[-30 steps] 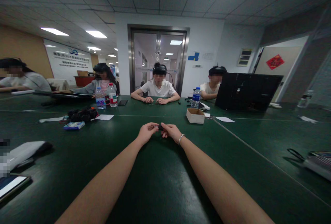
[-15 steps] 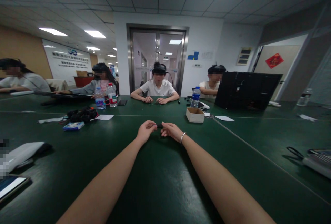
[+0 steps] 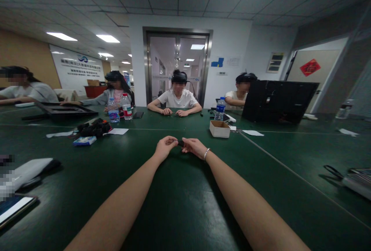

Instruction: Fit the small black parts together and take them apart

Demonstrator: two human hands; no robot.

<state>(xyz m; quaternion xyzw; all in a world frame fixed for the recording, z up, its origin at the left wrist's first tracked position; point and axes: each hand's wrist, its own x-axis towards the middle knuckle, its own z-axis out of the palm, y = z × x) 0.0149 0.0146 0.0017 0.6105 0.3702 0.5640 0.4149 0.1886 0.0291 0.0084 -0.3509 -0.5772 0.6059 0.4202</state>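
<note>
Both of my arms reach forward over the dark green table [image 3: 174, 204]. Between my hands is a small black object [image 3: 181, 143], mostly covered by fingers, so its kind does not show. My left hand [image 3: 165, 147] pinches its left end between thumb and fingertips. The right end is gripped by my right hand [image 3: 194, 147], which has a silver bracelet [image 3: 206, 153] at the wrist. The two hands almost meet, just above the tabletop.
An open cardboard box [image 3: 219, 129] and a water bottle [image 3: 220, 108] stand right of my hands. Black gear [image 3: 94, 127], a blue packet [image 3: 84, 141] and two bottles sit left. A phone [image 3: 17, 210] lies near left. Several people sit across, one behind a black monitor [image 3: 279, 100].
My hands keep their hold on the black object and barely shift. The view swings slightly left. At the far left, a dark flat panel is now tilted up from the table.
</note>
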